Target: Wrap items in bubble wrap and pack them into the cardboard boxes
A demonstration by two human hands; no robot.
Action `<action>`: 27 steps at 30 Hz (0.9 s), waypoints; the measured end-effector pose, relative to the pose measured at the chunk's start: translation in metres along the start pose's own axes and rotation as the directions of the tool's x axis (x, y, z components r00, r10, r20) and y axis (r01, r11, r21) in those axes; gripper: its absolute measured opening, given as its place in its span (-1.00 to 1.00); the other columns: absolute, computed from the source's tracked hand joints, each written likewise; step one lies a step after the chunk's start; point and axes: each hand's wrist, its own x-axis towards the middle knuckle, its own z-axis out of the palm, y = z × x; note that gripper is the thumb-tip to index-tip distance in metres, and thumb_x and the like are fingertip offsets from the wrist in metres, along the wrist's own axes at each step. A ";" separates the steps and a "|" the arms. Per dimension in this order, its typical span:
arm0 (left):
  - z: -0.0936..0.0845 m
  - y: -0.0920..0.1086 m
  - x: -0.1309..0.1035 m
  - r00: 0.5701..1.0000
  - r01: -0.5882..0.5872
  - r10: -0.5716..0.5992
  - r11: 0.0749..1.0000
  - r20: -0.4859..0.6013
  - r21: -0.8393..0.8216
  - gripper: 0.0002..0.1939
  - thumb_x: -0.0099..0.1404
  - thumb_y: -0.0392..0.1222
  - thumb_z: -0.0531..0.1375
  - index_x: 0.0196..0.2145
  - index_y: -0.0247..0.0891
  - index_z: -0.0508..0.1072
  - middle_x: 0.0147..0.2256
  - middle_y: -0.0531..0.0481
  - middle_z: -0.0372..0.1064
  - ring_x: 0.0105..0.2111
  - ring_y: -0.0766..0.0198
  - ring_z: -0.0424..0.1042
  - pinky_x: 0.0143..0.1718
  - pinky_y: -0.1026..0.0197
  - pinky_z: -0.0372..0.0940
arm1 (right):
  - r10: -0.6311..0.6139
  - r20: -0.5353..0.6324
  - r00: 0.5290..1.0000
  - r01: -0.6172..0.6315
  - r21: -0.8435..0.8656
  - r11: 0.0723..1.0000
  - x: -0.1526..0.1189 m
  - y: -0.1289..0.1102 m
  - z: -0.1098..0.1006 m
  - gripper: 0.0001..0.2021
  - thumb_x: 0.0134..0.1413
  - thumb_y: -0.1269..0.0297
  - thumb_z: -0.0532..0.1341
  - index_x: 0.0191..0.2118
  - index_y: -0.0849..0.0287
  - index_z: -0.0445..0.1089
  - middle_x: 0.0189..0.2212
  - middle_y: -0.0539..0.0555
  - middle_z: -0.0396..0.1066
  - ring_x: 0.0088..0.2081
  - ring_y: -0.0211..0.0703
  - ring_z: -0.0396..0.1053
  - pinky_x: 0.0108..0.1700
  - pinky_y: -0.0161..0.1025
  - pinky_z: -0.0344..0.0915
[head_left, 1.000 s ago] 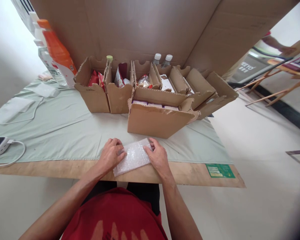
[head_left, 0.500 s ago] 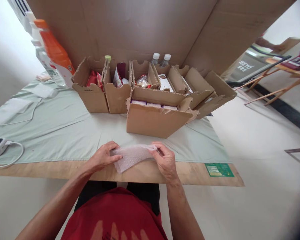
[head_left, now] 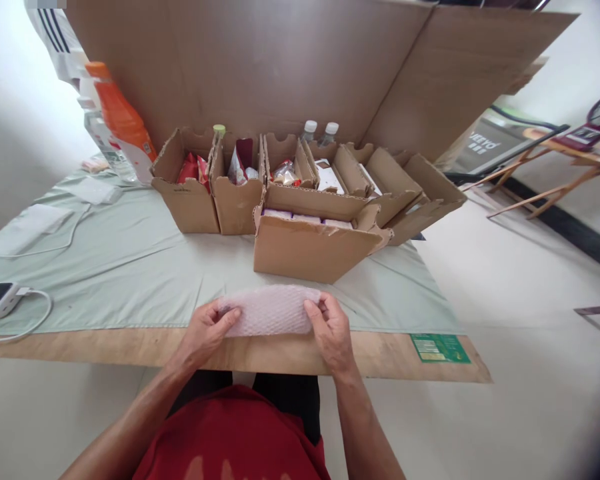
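Note:
A strip of pale pinkish bubble wrap (head_left: 273,311) is stretched between my two hands above the table's front edge. My left hand (head_left: 211,330) pinches its left end, thumb on top. At the right end, my right hand (head_left: 333,331) grips the upper corner between thumb and fingers. Just beyond the wrap stands a low cardboard box (head_left: 307,255) with several white and purple packs (head_left: 307,219) inside. Neither hand touches that box.
Several cardboard bins (head_left: 193,208) stand in a row behind, holding packets and bottles. An orange bottle (head_left: 123,110) is at the back left. A white power strip (head_left: 0,300) with a cable lies at the left. Tall cardboard (head_left: 260,67) walls the back.
The bubble wrap has gone from twisted and slanting to spread flatter and wider, facing me. My left hand has moved slightly; both hands keep their hold. The head view has shifted a little.

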 end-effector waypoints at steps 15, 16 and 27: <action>-0.018 0.105 0.025 0.798 -0.584 0.592 0.712 0.114 0.390 -0.82 0.39 -0.17 0.17 -0.30 -0.20 0.56 -0.48 0.10 0.46 -0.50 0.34 0.39 -0.44 0.33 0.26 | -0.291 0.066 0.955 0.298 -0.151 0.943 0.016 -0.075 -0.063 -0.82 0.21 0.19 0.32 -0.10 0.08 0.54 -0.22 0.03 0.58 -0.21 -0.13 0.52 -0.15 -0.26 0.42; -0.017 0.122 0.034 0.717 -0.665 0.687 0.620 0.121 0.418 -0.85 0.38 -0.22 0.17 -0.26 -0.19 0.57 -0.42 0.07 0.51 -0.45 0.33 0.44 -0.39 0.32 0.29 | -0.392 -0.010 0.920 0.379 -0.228 0.897 0.026 -0.088 -0.069 -0.84 0.20 0.23 0.34 -0.11 0.06 0.55 -0.23 0.01 0.58 -0.22 -0.15 0.52 -0.15 -0.26 0.42; 0.020 0.197 0.157 0.823 -0.544 0.460 0.464 0.335 0.699 -0.77 0.21 -0.26 0.12 -0.60 -0.22 0.35 -0.61 0.10 0.24 -0.55 0.32 0.22 -0.50 0.25 0.05 | -0.395 0.230 0.890 0.442 -0.653 0.616 0.160 -0.139 -0.103 -0.80 0.16 0.23 0.22 -0.46 0.14 0.38 -0.55 -0.07 0.33 -0.49 -0.26 0.24 -0.41 -0.30 0.14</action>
